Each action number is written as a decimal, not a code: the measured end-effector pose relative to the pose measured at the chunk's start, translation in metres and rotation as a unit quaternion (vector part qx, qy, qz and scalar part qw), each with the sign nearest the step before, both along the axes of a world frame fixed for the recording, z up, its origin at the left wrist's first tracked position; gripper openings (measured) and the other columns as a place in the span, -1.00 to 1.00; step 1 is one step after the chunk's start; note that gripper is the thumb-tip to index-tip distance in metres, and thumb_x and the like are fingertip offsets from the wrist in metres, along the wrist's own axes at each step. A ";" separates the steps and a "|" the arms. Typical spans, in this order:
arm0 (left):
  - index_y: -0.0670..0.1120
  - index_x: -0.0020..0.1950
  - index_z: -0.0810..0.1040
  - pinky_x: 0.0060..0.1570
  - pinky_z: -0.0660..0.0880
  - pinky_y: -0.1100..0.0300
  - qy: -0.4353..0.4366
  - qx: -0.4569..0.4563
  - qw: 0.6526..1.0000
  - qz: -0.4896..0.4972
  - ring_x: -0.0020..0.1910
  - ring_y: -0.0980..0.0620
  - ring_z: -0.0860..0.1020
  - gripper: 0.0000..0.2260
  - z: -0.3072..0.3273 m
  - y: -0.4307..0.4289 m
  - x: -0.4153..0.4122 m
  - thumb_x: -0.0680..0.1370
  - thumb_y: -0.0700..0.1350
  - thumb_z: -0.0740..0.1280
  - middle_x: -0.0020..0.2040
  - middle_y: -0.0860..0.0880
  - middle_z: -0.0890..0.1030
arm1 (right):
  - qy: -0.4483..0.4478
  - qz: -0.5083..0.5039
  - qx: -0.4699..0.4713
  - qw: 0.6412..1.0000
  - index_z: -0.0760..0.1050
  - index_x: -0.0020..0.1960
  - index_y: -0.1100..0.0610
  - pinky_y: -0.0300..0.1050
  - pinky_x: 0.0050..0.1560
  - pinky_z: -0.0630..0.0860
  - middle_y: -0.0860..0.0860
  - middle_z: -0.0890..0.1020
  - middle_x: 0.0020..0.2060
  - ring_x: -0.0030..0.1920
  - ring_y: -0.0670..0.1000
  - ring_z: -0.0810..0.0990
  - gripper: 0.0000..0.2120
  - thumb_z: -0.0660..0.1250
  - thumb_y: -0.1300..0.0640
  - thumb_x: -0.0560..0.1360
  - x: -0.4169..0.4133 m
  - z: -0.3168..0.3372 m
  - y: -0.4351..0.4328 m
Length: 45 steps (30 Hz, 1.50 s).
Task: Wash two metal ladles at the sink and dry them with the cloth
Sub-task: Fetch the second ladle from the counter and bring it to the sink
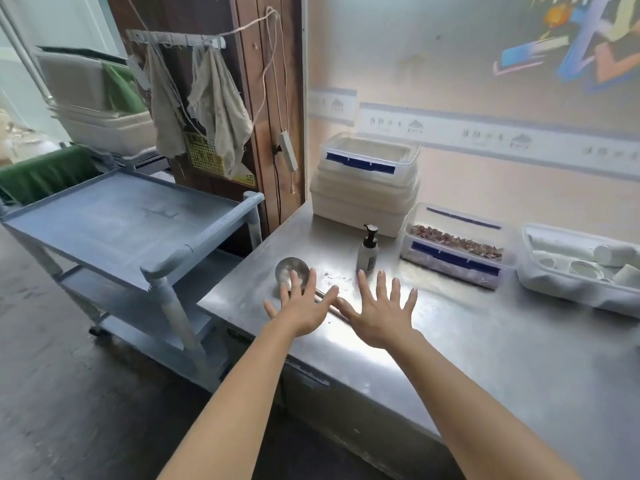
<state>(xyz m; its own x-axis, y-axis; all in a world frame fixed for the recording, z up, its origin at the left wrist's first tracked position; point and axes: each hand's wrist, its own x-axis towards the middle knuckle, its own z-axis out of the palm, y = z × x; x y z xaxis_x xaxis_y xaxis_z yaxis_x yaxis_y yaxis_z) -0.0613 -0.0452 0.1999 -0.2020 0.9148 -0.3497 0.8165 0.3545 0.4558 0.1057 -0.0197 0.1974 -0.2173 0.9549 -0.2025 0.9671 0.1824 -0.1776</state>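
Counter point(485, 341): brushed metal, smooth, glossy glare patch in front of the pump bottle point(367, 249), a few dark specks left of it. Ladle point(292, 270) bowl left of the bottle: polished metal, shiny. Bottle: matt plastic, black pump. Tubs point(363, 188) behind the bottle: translucent plastic, blue clips. Cart point(128, 220) left of the counter: grey matt plastic, scuffed and dusty top. Cloths point(211, 105) above the cart: worn, frayed beige fabric. Panel point(263, 98) behind them: dark grained wood.
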 end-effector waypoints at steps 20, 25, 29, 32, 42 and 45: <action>0.04 0.57 0.08 0.12 0.59 0.01 -0.344 -0.043 0.862 0.370 0.21 -0.10 0.53 -0.31 -0.151 0.142 0.055 0.53 0.18 0.29 0.42 -0.12 0.39 | 0.038 0.062 -0.176 0.982 -0.11 0.65 0.07 0.13 0.23 0.51 0.17 0.38 0.44 0.36 0.24 0.42 -0.21 0.25 -0.10 0.60 0.049 -0.136 0.137; -0.10 0.48 0.28 0.12 0.61 -0.04 -0.346 -0.028 0.847 0.402 0.05 -0.11 0.60 -0.46 -0.188 0.177 0.047 0.55 -0.01 0.35 0.20 -0.05 0.48 | 0.042 0.056 -0.208 0.976 0.11 0.58 0.10 0.10 0.18 0.52 0.16 0.45 0.33 0.31 0.23 0.46 -0.35 0.28 -0.03 0.58 0.041 -0.161 0.153; -0.08 0.07 0.41 0.04 0.64 -0.02 -0.359 -0.031 0.824 0.437 -0.15 -0.09 0.61 -0.82 -0.207 0.198 0.051 0.54 -0.11 0.37 0.07 -0.15 0.58 | 0.050 0.053 -0.222 0.972 0.28 0.47 0.11 0.05 0.14 0.52 0.13 0.48 0.26 0.26 0.18 0.48 -0.49 0.28 0.00 0.58 0.045 -0.179 0.167; -0.06 -0.05 0.42 -0.16 0.66 0.06 -0.381 -0.019 0.790 0.480 0.00 -0.12 0.65 -0.86 -0.220 0.208 0.052 0.52 -0.19 0.38 0.10 -0.18 0.59 | 0.059 0.064 -0.224 0.971 0.36 0.40 0.09 0.01 0.11 0.51 0.11 0.47 0.25 0.23 0.15 0.48 -0.58 0.28 0.00 0.59 0.047 -0.193 0.171; -0.20 0.07 0.49 -0.38 0.63 0.12 -0.405 -0.011 0.763 0.504 -0.11 -0.09 0.63 -0.85 -0.223 0.216 0.052 0.52 -0.33 0.34 -0.01 -0.19 0.60 | 0.098 0.139 -0.217 0.961 0.45 0.27 0.12 -0.02 0.06 0.44 0.09 0.52 0.13 0.13 0.14 0.53 -0.73 0.25 0.05 0.61 0.060 -0.202 0.191; -0.22 -0.07 0.50 -0.48 0.60 0.15 -0.415 0.001 0.754 0.509 -0.22 -0.08 0.61 -0.94 -0.207 0.211 0.051 0.53 -0.36 0.31 -0.14 -0.19 0.57 | 0.104 0.168 -0.215 0.956 0.46 0.25 0.13 -0.06 0.03 0.40 0.09 0.54 0.12 0.13 0.13 0.53 -0.72 0.27 0.03 0.60 0.059 -0.185 0.195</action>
